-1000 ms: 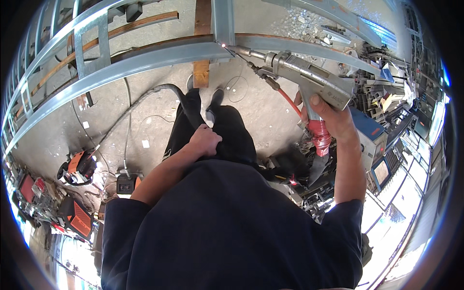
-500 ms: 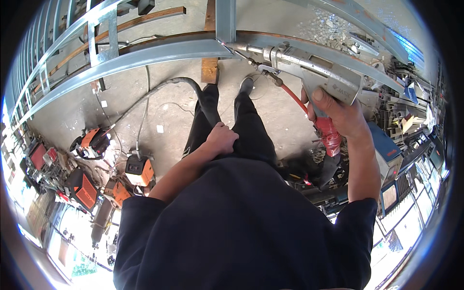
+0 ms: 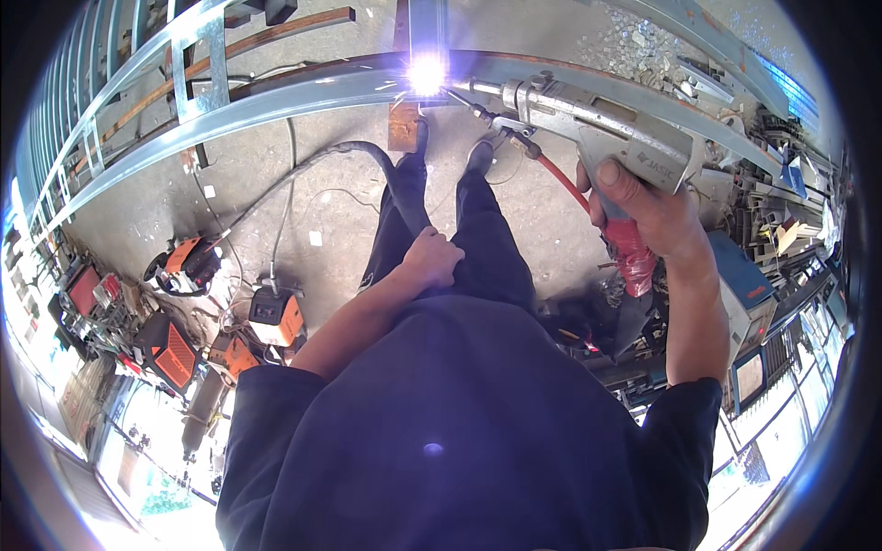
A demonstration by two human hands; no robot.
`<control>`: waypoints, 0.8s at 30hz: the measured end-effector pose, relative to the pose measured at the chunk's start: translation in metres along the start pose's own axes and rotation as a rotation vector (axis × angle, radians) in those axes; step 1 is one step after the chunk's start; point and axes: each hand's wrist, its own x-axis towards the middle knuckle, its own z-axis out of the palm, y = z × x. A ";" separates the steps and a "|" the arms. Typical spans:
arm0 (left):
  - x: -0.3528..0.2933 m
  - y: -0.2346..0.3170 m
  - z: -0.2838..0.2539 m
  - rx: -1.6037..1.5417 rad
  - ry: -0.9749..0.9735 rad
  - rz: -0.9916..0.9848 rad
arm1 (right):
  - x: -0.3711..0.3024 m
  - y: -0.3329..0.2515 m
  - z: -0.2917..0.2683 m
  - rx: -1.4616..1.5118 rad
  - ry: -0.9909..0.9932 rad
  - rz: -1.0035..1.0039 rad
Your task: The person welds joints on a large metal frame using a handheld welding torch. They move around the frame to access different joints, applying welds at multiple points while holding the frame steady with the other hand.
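My right hand [image 3: 648, 207] is wrapped round the grip of a silver-grey handheld welding gun [image 3: 616, 129], its lower handle bound in red tape [image 3: 634, 262]. The gun points left, its tip at the joint where an upright galvanized steel tube [image 3: 428, 23] meets a long crosswise one [image 3: 303, 99]. A bright white-violet arc [image 3: 426, 75] with sparks hides that joint. Beneath the barrel, a thin wire nozzle on a red hose [image 3: 560, 179] reaches toward the same spot. Down by my thigh, my left hand [image 3: 432, 257] is closed round a thick black hose [image 3: 397, 188].
A rusty brown block [image 3: 402, 129] lies under the frame by my feet. Orange and black machines [image 3: 276, 312] stand on the floor at left, with cables around them. A blue-topped cabinet [image 3: 735, 271] and piled metal scraps [image 3: 772, 193] are at right.
A bright arc with sparks has appeared at the gun's tip, where there was none before. The view has shifted slightly; both hands keep their holds.
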 end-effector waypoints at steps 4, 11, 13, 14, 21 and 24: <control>-0.001 0.000 -0.003 -0.004 -0.024 -0.003 | 0.001 0.003 -0.003 -0.006 -0.016 -0.017; 0.001 -0.002 0.002 -0.008 -0.020 -0.003 | 0.003 0.007 -0.004 -0.001 -0.033 0.002; 0.001 -0.002 0.003 -0.006 -0.011 0.003 | 0.003 0.008 -0.005 -0.001 -0.027 0.012; 0.001 -0.001 0.004 -0.006 0.001 0.003 | 0.003 0.007 -0.005 -0.008 -0.026 0.013; 0.001 0.002 -0.001 -0.004 -0.024 -0.011 | 0.000 0.004 -0.005 -0.040 -0.017 0.029; 0.001 0.002 -0.001 -0.013 -0.025 -0.014 | -0.001 0.005 -0.004 -0.013 -0.007 0.015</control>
